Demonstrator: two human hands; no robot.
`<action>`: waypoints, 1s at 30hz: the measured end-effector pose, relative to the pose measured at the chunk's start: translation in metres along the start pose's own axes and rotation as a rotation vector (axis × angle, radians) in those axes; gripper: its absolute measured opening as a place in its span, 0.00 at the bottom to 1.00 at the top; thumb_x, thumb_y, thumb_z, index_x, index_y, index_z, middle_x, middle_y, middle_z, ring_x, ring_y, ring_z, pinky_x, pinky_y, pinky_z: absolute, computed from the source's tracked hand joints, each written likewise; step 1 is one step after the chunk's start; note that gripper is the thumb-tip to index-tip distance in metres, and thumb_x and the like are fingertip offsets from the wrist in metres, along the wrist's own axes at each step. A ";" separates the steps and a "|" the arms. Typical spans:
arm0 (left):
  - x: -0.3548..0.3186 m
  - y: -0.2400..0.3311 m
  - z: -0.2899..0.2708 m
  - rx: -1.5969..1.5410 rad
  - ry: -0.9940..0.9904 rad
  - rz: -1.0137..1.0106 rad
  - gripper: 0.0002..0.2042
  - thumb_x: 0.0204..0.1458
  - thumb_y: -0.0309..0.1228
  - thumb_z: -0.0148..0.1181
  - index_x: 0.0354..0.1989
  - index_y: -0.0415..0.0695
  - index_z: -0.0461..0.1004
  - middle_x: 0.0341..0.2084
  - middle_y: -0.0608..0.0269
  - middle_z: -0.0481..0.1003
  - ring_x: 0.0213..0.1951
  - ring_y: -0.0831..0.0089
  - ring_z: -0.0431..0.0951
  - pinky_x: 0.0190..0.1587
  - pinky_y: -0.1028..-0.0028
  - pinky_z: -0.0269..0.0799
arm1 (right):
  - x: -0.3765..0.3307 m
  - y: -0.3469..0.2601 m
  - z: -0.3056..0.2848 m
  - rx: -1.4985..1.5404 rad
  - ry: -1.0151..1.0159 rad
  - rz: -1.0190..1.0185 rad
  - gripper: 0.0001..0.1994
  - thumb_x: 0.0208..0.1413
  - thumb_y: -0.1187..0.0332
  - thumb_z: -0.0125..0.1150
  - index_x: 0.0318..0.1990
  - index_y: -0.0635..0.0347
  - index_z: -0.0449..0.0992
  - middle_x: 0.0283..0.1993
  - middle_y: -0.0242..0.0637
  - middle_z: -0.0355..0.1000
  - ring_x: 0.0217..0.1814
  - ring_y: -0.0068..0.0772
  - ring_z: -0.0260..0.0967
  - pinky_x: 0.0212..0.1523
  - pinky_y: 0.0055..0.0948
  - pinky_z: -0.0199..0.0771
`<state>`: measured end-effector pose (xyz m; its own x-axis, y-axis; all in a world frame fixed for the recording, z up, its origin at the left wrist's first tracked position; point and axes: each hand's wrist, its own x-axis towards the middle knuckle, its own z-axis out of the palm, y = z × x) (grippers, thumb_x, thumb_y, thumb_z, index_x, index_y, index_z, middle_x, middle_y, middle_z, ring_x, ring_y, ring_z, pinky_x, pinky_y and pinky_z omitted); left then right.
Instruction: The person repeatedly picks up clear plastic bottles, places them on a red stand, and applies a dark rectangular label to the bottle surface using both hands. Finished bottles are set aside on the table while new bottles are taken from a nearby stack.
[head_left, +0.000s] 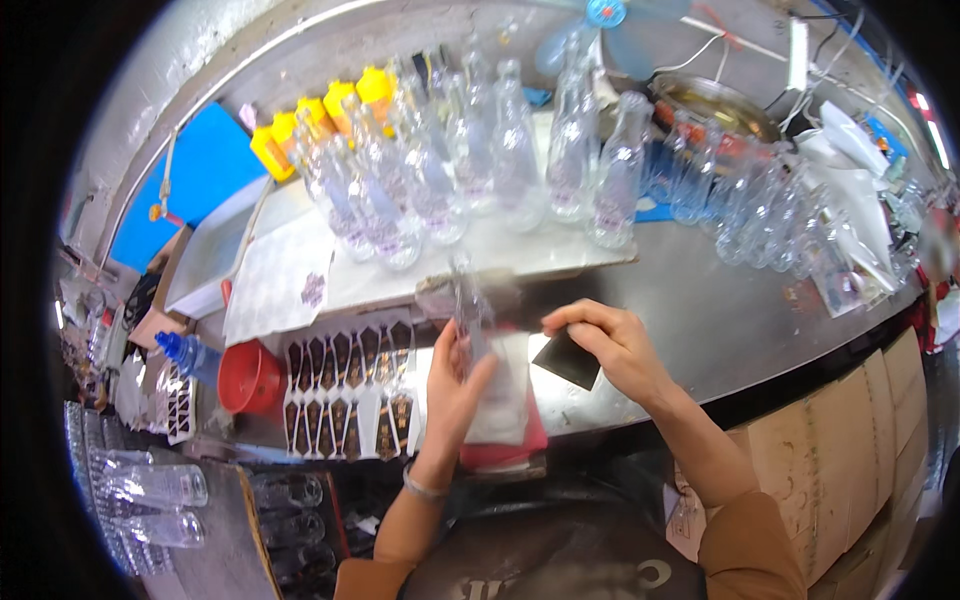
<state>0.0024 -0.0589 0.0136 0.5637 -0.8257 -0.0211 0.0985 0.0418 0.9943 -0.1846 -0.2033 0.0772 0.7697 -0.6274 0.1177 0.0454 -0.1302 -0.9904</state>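
Note:
My left hand [455, 385] is wrapped around a clear glass bottle [464, 305], which stands tilted away over the work surface and is smeared by motion. In my right hand [618, 350] a dark flat square piece [568, 361] is pinched by its upper edge; I cannot tell its exact kind. Between the hands lies a white cloth or pad [505, 405] on top of a red cloth [500, 455]. Left of my left hand is a sheet of dark, pointed labels [350, 390] in two rows on white backing.
Several clear bottles [515, 160] stand on a raised white board [330, 290]. More bottles [750, 210] crowd the steel table's [690, 320] right side. Yellow containers [340, 100] line the back. A red cup [250, 378] is at left, cardboard boxes [820, 450] at right.

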 end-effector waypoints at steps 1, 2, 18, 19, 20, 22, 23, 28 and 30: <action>-0.012 0.006 0.006 0.031 0.008 0.043 0.39 0.55 0.25 0.66 0.72 0.34 0.52 0.60 0.49 0.70 0.59 0.62 0.72 0.62 0.65 0.68 | 0.010 -0.011 0.000 0.005 0.014 -0.004 0.13 0.63 0.73 0.57 0.51 0.67 0.78 0.48 0.35 0.79 0.48 0.21 0.74 0.52 0.24 0.72; -0.019 0.008 0.008 0.148 -0.015 0.134 0.40 0.53 0.26 0.68 0.73 0.34 0.52 0.58 0.49 0.71 0.57 0.63 0.73 0.61 0.65 0.68 | 0.018 -0.028 0.005 -0.062 0.033 0.007 0.15 0.62 0.71 0.59 0.54 0.68 0.77 0.46 0.37 0.80 0.48 0.21 0.74 0.50 0.22 0.72; -0.050 0.019 -0.005 0.250 -0.050 0.308 0.37 0.59 0.30 0.59 0.75 0.37 0.50 0.70 0.48 0.60 0.69 0.56 0.63 0.68 0.58 0.59 | 0.109 -0.125 -0.032 -0.792 0.290 -0.312 0.21 0.56 0.53 0.64 0.47 0.61 0.79 0.33 0.43 0.80 0.34 0.35 0.79 0.38 0.34 0.75; -0.049 0.018 -0.004 0.247 -0.050 0.296 0.36 0.59 0.30 0.59 0.75 0.38 0.51 0.70 0.48 0.60 0.69 0.56 0.64 0.68 0.59 0.60 | 0.125 -0.110 -0.036 -0.875 0.329 -0.347 0.21 0.55 0.53 0.65 0.48 0.61 0.79 0.34 0.45 0.80 0.35 0.40 0.79 0.39 0.36 0.76; -0.047 0.018 -0.003 0.244 -0.053 0.282 0.36 0.59 0.29 0.59 0.75 0.38 0.51 0.70 0.49 0.60 0.68 0.57 0.64 0.67 0.59 0.60 | 0.136 -0.099 -0.038 -0.960 0.369 -0.377 0.22 0.55 0.52 0.65 0.48 0.61 0.79 0.34 0.47 0.81 0.36 0.45 0.80 0.40 0.39 0.76; -0.041 0.014 -0.001 0.255 -0.060 0.277 0.34 0.59 0.29 0.58 0.74 0.39 0.53 0.70 0.51 0.61 0.67 0.58 0.65 0.66 0.61 0.62 | 0.146 -0.093 -0.044 -0.923 0.366 -0.354 0.24 0.54 0.50 0.65 0.50 0.61 0.78 0.35 0.51 0.80 0.39 0.52 0.79 0.43 0.42 0.76; -0.039 0.014 0.000 0.273 -0.065 0.256 0.33 0.59 0.29 0.58 0.73 0.39 0.55 0.69 0.52 0.61 0.66 0.59 0.66 0.66 0.62 0.62 | 0.150 -0.092 -0.048 -0.906 0.368 -0.342 0.25 0.54 0.50 0.66 0.51 0.61 0.78 0.35 0.53 0.80 0.40 0.56 0.79 0.44 0.44 0.76; -0.025 0.010 0.007 0.274 -0.052 0.219 0.34 0.61 0.39 0.61 0.72 0.40 0.57 0.69 0.53 0.62 0.64 0.60 0.69 0.63 0.64 0.63 | 0.131 -0.087 -0.063 -0.884 0.575 -0.630 0.26 0.55 0.52 0.66 0.55 0.61 0.76 0.49 0.51 0.78 0.50 0.50 0.77 0.50 0.41 0.76; -0.022 0.007 0.003 0.284 -0.020 0.227 0.34 0.61 0.40 0.61 0.72 0.39 0.58 0.69 0.52 0.62 0.63 0.61 0.69 0.63 0.64 0.64 | 0.114 -0.101 -0.087 -0.826 0.662 -0.644 0.25 0.56 0.54 0.67 0.55 0.62 0.77 0.51 0.49 0.78 0.50 0.49 0.77 0.50 0.39 0.76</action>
<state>-0.0121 -0.0420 0.0217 0.5284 -0.8245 0.2026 -0.2602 0.0700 0.9630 -0.1565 -0.3281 0.1968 0.2750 -0.5057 0.8177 -0.3037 -0.8527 -0.4252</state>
